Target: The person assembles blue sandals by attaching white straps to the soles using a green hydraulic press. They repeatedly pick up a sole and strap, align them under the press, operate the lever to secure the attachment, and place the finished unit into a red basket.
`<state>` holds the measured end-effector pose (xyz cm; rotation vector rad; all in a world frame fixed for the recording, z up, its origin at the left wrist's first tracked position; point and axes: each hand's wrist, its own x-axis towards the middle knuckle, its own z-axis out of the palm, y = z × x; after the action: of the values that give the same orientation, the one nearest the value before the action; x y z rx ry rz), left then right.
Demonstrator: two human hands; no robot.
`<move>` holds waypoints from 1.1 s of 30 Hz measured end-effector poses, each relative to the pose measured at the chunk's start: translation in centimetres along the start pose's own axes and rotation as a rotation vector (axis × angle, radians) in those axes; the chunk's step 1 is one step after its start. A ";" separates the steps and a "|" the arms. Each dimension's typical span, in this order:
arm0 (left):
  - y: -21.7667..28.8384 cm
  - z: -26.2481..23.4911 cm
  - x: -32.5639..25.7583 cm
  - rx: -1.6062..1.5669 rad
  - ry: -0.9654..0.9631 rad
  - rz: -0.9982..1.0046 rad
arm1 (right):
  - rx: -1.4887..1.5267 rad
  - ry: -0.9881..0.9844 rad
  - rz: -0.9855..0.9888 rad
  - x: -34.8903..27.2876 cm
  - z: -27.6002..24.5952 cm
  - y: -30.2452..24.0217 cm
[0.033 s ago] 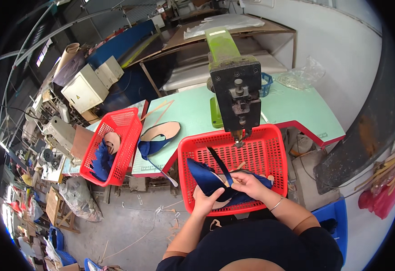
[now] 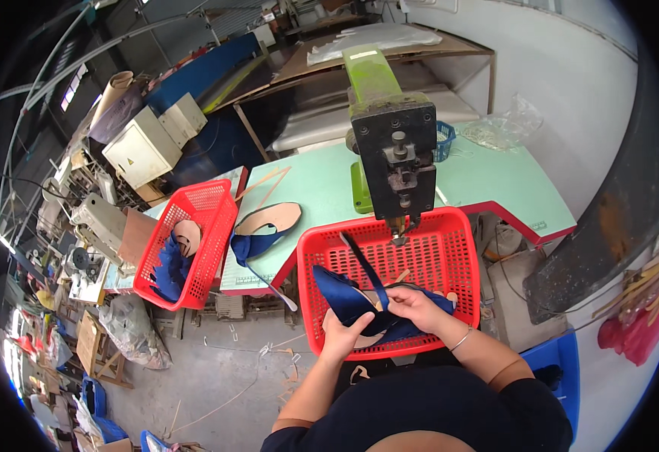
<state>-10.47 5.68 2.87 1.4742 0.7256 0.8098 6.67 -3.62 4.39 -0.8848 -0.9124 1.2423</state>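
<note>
My left hand [image 2: 341, 335] is closed on the near edge of a dark blue shoe upper [image 2: 337, 294], its thumb lying across the shiny cloth. A narrow dark strap [image 2: 361, 260] stands up at a slant from the piece, and my right hand [image 2: 414, 307] pinches its lower end. Both hands are over a red plastic basket [image 2: 461, 290], in which more blue and beige pieces [image 2: 441, 301] lie under and beside the held one. Close above the basket's far side is the black head of a green sewing machine [image 2: 393, 151].
On the pale green table [image 2: 487, 177] lies another blue shoe upper [image 2: 265, 226] with a beige lining. A second red basket [image 2: 220, 218] holds blue pieces at the left. Behind the machine is a small blue basket [image 2: 444, 142]; a blue bin [image 2: 567, 369] stands at my right.
The strap's upper end has tipped slightly to the left and up. My right hand has shifted very little, and my left hand stays in place.
</note>
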 end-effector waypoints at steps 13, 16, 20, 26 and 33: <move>0.5 0.8 0.6 0.315 0.142 0.277 | 0.199 -0.036 0.237 1.9 -0.7 -0.9; 0.0 0.9 0.8 0.172 0.133 0.218 | 0.195 -0.079 0.386 2.1 -2.1 -0.4; -1.0 1.4 1.0 0.060 0.158 0.170 | -0.372 0.107 0.192 1.6 -0.7 -1.1; 2.9 0.2 3.2 0.075 0.426 0.236 | -1.321 0.145 -0.655 0.6 -0.1 -5.0; 4.4 -0.5 6.1 1.231 -0.369 0.855 | -1.407 0.239 -0.595 1.3 -1.0 -5.3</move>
<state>-7.65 10.74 7.66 3.0692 0.2264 0.6466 9.67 -3.02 8.97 -1.5949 -1.6886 -0.1929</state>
